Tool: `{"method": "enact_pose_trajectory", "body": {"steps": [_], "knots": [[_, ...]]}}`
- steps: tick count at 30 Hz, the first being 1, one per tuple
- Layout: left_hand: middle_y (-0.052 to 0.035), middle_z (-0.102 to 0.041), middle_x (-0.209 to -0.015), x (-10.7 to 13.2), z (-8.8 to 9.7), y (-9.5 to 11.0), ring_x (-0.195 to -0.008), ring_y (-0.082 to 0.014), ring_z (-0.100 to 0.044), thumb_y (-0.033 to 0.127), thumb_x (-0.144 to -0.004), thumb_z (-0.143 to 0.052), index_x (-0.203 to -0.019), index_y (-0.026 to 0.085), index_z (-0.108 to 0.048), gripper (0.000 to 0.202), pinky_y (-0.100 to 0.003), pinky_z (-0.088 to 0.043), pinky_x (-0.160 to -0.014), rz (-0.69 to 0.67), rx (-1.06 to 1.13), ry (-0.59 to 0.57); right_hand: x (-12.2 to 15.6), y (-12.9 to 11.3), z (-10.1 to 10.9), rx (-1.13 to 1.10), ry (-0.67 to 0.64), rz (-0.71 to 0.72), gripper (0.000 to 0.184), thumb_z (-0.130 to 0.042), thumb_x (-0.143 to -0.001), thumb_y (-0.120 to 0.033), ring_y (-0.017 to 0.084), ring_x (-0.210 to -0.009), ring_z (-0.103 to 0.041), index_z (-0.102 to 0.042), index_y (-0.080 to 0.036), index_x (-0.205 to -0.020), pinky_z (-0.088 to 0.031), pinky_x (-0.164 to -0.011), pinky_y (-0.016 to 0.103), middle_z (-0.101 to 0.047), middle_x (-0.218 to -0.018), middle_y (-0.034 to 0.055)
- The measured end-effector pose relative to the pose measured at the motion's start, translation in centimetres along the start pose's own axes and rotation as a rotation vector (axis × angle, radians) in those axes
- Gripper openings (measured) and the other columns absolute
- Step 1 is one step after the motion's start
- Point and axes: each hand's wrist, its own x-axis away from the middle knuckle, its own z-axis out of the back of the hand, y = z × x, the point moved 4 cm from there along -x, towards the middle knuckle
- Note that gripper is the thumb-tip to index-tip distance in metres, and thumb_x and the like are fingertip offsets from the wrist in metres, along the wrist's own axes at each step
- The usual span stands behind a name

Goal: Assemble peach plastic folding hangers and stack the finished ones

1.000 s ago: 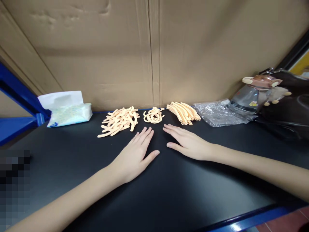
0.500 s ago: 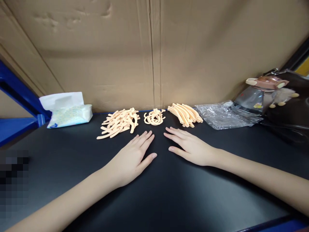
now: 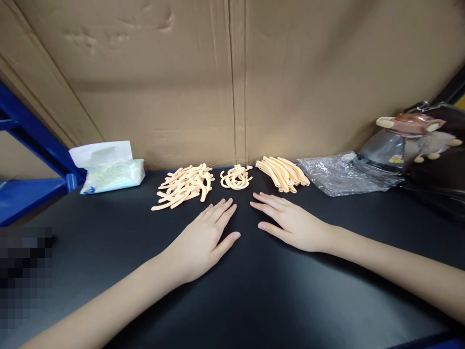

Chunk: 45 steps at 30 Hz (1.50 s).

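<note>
My left hand lies flat on the black table top, palm down, fingers stretched out and holding nothing. My right hand rests the same way beside it, a short gap between them. Just beyond the fingertips lie three heaps of pale orange plastic pieces: a loose pile of curved strips on the left, a small cluster of ring-like curls in the middle, and a neat bundle of long strips on the right. Neither hand touches any heap.
A tissue pack sits at the back left beside a blue shelf frame. A crumpled clear plastic bag and a dark bag with a toy figure lie at the back right. A cardboard wall closes the rear.
The view has shifted slightly, so everything sits a little further right in the picture. Both hands stay flat on the table in the same pose.
</note>
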Motion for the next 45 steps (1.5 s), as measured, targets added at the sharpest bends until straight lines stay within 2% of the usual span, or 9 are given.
{"method": "enact_pose_trajectory", "body": {"steps": [4,10,19,35,41,45], "knots": [[-0.0109,-0.025,-0.157,-0.04,-0.02,-0.28,-0.146,-0.0278,-0.022,0.052,-0.101,-0.025,-0.15,0.011,-0.029,0.064,-0.053,-0.024,-0.118,0.012,0.021,-0.012,-0.07,-0.06,0.01,0.015,-0.01,-0.001,0.057,-0.036,-0.101,-0.047,0.028,-0.142,-0.031,-0.046,-0.009,-0.143,-0.031,-0.115,0.052,-0.037,-0.152,0.0158],[-0.0065,-0.021,-0.159,0.19,0.08,-0.88,-0.146,-0.025,-0.02,0.057,-0.1,-0.027,-0.151,0.018,-0.026,0.064,-0.052,-0.026,-0.118,0.02,0.056,-0.058,-0.07,-0.04,-0.01,0.024,-0.03,-0.013,0.059,-0.034,-0.101,-0.048,0.029,-0.143,-0.031,-0.044,-0.009,-0.144,-0.032,-0.115,0.051,-0.034,-0.153,0.0153],[-0.0114,-0.024,-0.158,0.33,0.24,-0.74,-0.145,-0.0284,-0.023,0.053,-0.101,-0.026,-0.151,0.015,-0.027,0.063,-0.054,-0.028,-0.116,-0.027,0.006,-0.032,-0.03,0.04,-0.1,0.016,-0.034,-0.022,0.059,-0.033,-0.101,-0.05,0.028,-0.142,-0.032,-0.044,-0.011,-0.144,-0.032,-0.115,0.051,-0.034,-0.154,0.0135],[-0.0102,-0.026,-0.157,0.19,0.4,-0.67,-0.144,-0.0291,-0.026,0.053,-0.1,-0.029,-0.15,0.016,-0.03,0.062,-0.052,-0.029,-0.116,-0.016,0.023,-0.018,-0.21,0.04,-0.08,0.016,-0.054,-0.032,0.06,-0.033,-0.101,-0.05,0.027,-0.143,-0.031,-0.043,-0.012,-0.145,-0.031,-0.115,0.05,-0.033,-0.155,0.0122],[-0.0097,-0.022,-0.159,0.28,0.43,-0.66,-0.145,-0.0276,-0.022,0.054,-0.101,-0.025,-0.151,0.016,-0.028,0.062,-0.051,-0.026,-0.117,-0.009,0.001,-0.049,-0.04,-0.06,-0.04,0.018,-0.044,-0.022,0.059,-0.033,-0.101,-0.05,0.028,-0.142,-0.031,-0.043,-0.012,-0.145,-0.031,-0.115,0.051,-0.034,-0.154,0.0129],[-0.0134,-0.03,-0.156,0.45,0.32,-0.56,-0.143,-0.0285,-0.03,0.053,-0.1,-0.03,-0.151,0.015,-0.026,0.063,-0.05,-0.032,-0.114,-0.013,0.031,-0.003,-0.09,-0.07,0.0,0.009,-0.035,-0.018,0.059,-0.034,-0.101,-0.049,0.029,-0.142,-0.032,-0.044,-0.011,-0.144,-0.032,-0.114,0.053,-0.034,-0.154,0.0147]]}}
